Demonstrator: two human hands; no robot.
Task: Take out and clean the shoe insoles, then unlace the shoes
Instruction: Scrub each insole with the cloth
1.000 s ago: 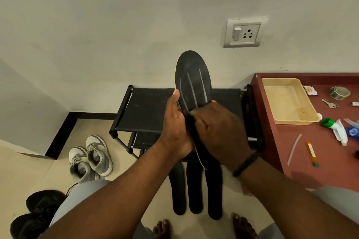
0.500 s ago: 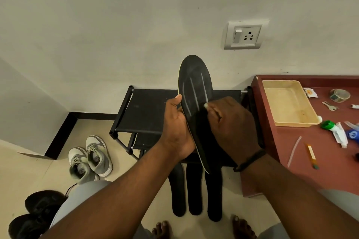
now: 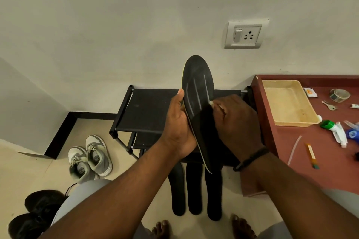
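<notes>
The cleaning step seems in hand: above the rack point(image 3: 147, 108) an insole point(image 3: 198, 91) is gripped by the left hand point(image 3: 179, 124) and rubbed with something small and white, pinched in the right hand point(image 3: 236, 122); probably further strokes are needed next.

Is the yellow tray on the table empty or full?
Empty: the tray shows only its bare bottom, nothing inside.
</notes>
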